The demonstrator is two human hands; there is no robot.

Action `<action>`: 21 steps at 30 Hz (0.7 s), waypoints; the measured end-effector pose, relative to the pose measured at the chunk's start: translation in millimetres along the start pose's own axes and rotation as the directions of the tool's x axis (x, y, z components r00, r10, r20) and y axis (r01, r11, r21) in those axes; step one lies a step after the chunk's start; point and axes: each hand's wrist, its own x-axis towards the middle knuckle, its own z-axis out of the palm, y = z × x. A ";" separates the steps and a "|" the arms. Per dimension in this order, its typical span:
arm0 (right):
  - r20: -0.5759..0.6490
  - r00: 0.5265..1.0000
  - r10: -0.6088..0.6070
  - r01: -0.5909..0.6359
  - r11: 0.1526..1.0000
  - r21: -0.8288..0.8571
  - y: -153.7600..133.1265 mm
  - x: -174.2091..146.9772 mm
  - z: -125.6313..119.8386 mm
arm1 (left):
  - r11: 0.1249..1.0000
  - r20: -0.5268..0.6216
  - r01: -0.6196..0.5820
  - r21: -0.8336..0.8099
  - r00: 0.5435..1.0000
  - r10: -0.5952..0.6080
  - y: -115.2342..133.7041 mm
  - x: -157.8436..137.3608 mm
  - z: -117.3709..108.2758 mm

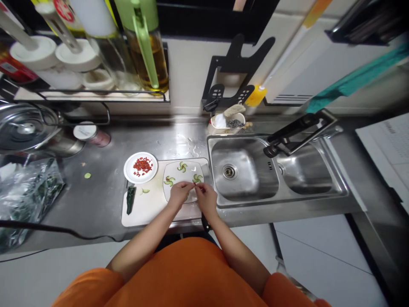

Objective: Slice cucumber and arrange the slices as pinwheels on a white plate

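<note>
Above a white square plate (173, 171), my left hand (179, 194) and my right hand (206, 198) meet with fingertips pinched together. Whatever is between them is too small to make out. Curved green slices (182, 166) with red bits form small swirls near the plate's edges; my hands hide its front part. The plate rests on a pale cutting board (143, 213). A dark green cucumber piece (131, 200) and thin pale green slivers (145, 191) lie on the board's left side. A round white dish (128, 171) of red dried berries (142, 166) overlaps its back left corner.
A double steel sink (246, 194) with a black faucet (295, 132) lies right of the board. A black knife handle (206, 223) shows by my right wrist. Left are a lidded can (92, 134), a pot (64, 140) and a plastic bag of greens (32, 200). A cable (64, 229) crosses the counter's front.
</note>
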 end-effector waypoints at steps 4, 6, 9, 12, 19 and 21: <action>-0.011 1.000 -0.012 0.011 0.999 -0.033 10.3 5.7 -0.5 | 0.991 0.037 -0.026 0.128 0.999 0.021 0.0 7.7 -0.4; -0.011 1.000 -0.029 0.028 0.997 -0.067 15.6 10.8 -0.8 | 0.962 0.024 -0.118 0.245 0.993 0.116 -1.4 12.0 -2.6; -0.005 0.998 -0.069 0.067 0.987 -0.148 22.2 20.4 -0.5 | 0.858 0.019 -0.296 0.420 0.948 0.318 -4.7 18.3 -5.3; 0.009 0.995 -0.101 0.101 0.971 -0.218 26.0 29.0 1.4 | 0.723 0.109 -0.456 0.519 0.874 0.473 -8.0 24.5 -4.2; 0.073 0.988 -0.134 0.150 0.947 -0.284 26.8 35.4 5.8 | 0.527 0.302 -0.609 0.592 0.775 0.555 -16.5 39.6 3.8; 0.075 0.987 -0.140 0.155 0.946 -0.285 26.6 35.6 5.7 | 0.507 0.323 -0.621 0.598 0.765 0.557 -18.5 42.6 4.6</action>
